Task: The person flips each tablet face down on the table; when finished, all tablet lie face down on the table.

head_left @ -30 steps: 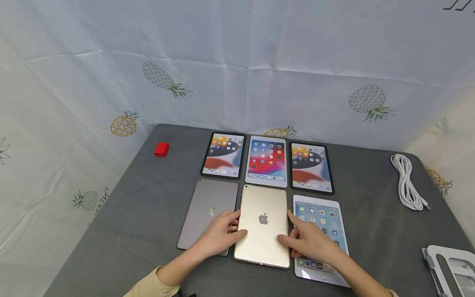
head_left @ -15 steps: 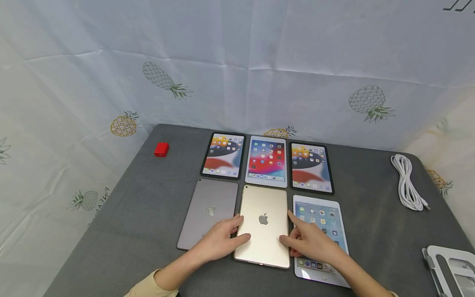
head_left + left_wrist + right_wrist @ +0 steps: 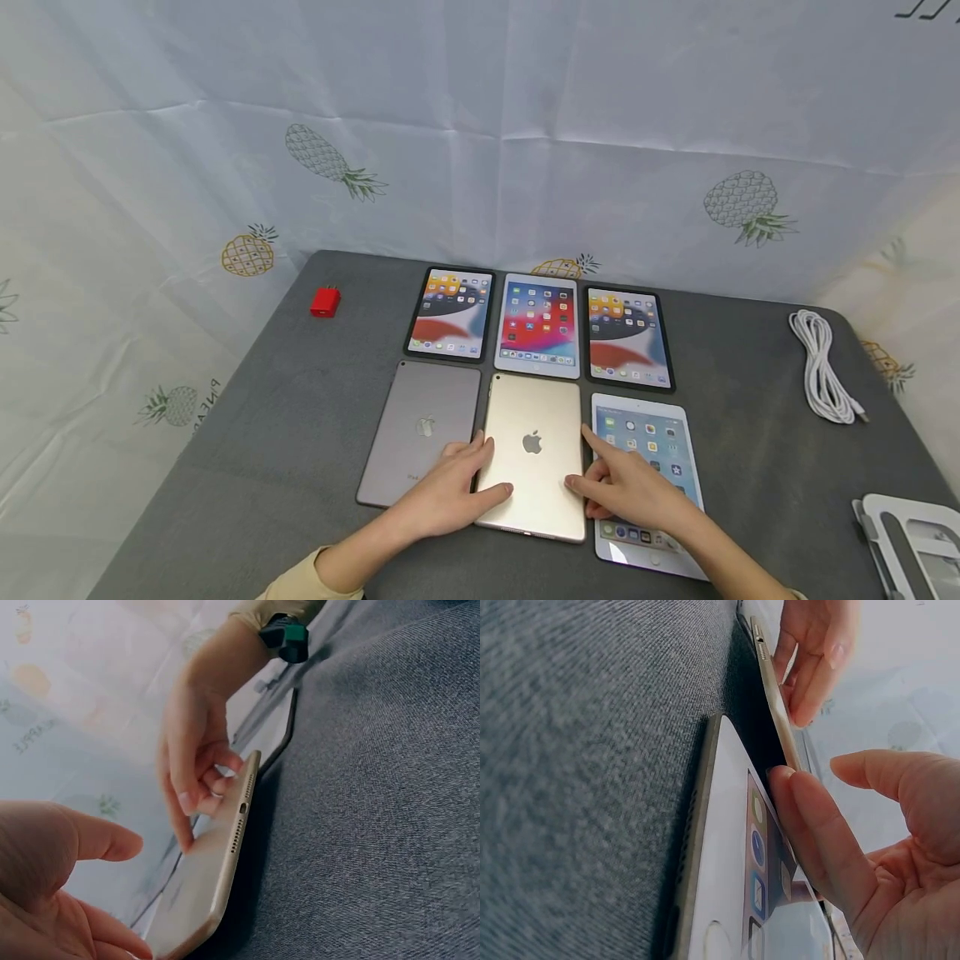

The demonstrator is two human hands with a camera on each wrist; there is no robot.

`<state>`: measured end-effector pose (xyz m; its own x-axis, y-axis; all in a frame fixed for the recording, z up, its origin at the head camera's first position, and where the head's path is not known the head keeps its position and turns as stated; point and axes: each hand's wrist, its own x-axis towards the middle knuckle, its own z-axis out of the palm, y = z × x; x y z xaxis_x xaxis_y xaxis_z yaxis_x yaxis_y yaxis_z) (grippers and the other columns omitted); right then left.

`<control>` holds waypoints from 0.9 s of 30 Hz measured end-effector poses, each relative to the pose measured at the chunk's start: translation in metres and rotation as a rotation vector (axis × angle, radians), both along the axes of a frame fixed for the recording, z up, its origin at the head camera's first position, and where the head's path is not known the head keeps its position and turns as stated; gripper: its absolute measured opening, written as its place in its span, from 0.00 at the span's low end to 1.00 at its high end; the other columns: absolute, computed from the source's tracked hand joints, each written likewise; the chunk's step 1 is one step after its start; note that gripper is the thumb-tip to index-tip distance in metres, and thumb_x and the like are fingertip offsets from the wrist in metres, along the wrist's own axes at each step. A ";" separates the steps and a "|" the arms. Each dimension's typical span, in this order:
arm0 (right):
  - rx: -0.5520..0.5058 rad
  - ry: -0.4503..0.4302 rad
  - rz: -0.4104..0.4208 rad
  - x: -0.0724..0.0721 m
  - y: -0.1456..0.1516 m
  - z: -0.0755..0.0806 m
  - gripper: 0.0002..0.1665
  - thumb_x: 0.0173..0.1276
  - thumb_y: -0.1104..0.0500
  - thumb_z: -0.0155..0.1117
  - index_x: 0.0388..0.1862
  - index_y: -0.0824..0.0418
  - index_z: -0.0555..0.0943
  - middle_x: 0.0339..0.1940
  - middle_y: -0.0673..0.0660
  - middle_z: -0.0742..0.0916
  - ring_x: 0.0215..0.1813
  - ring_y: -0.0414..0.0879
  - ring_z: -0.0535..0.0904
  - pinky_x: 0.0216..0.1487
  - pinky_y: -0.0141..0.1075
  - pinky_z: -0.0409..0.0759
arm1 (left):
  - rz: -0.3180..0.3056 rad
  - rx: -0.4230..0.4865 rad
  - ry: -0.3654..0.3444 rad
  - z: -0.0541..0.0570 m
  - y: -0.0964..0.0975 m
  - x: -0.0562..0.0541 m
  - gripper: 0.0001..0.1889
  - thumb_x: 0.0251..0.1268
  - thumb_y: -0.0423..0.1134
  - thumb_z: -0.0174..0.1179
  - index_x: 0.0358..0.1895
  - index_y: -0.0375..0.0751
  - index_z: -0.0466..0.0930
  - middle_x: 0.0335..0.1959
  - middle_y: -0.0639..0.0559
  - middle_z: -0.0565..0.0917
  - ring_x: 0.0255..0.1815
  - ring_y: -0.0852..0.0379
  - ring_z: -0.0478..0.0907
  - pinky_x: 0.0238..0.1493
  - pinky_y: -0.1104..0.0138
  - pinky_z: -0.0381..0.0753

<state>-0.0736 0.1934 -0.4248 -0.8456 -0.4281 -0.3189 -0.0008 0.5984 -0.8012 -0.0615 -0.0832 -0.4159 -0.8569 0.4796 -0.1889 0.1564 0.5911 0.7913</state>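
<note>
A gold tablet (image 3: 534,471) lies face down in the middle of the near row, its apple logo up. At its left edge my left hand (image 3: 450,493) rests its fingers, the thumb raised over the tablet's back. Opposite, my right hand (image 3: 630,487) touches the right edge with its fingers; its thumb also stands off the surface in the right wrist view. Under the right hand lies a white tablet (image 3: 651,433) with its screen lit. A grey tablet (image 3: 420,408) lies face down on the left, partly covered by the left hand.
Three lit tablets form the far row: a black-framed one (image 3: 452,312), a white one (image 3: 537,325) and another black-framed one (image 3: 630,337). A red charger (image 3: 326,302) lies far left. On the right are a coiled white cable (image 3: 823,367) and a white stand (image 3: 918,537).
My left hand has slid slightly to the right and toward me, its thumb further over the gold tablet. The right hand and the tablets have hardly moved.
</note>
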 end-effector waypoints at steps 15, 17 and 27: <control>-0.006 -0.004 -0.074 0.003 -0.001 0.008 0.45 0.69 0.49 0.64 0.69 0.81 0.60 0.26 0.49 0.86 0.24 0.44 0.83 0.26 0.33 0.80 | -0.006 -0.006 0.012 -0.002 0.003 0.005 0.41 0.65 0.54 0.60 0.69 0.23 0.62 0.73 0.26 0.54 0.68 0.41 0.56 0.63 0.43 0.64; 0.027 0.030 -0.062 0.002 -0.001 0.010 0.43 0.69 0.49 0.64 0.67 0.81 0.64 0.25 0.48 0.85 0.24 0.42 0.83 0.26 0.33 0.79 | -0.007 -0.012 0.010 -0.002 0.003 0.004 0.41 0.65 0.54 0.61 0.69 0.23 0.61 0.73 0.27 0.54 0.69 0.42 0.56 0.63 0.43 0.64; 0.107 0.102 0.000 0.000 -0.001 0.013 0.39 0.69 0.49 0.64 0.63 0.81 0.69 0.18 0.44 0.82 0.22 0.39 0.80 0.23 0.32 0.74 | -0.007 -0.021 0.004 -0.003 0.002 0.004 0.41 0.65 0.54 0.60 0.69 0.24 0.62 0.74 0.30 0.55 0.69 0.45 0.57 0.64 0.46 0.65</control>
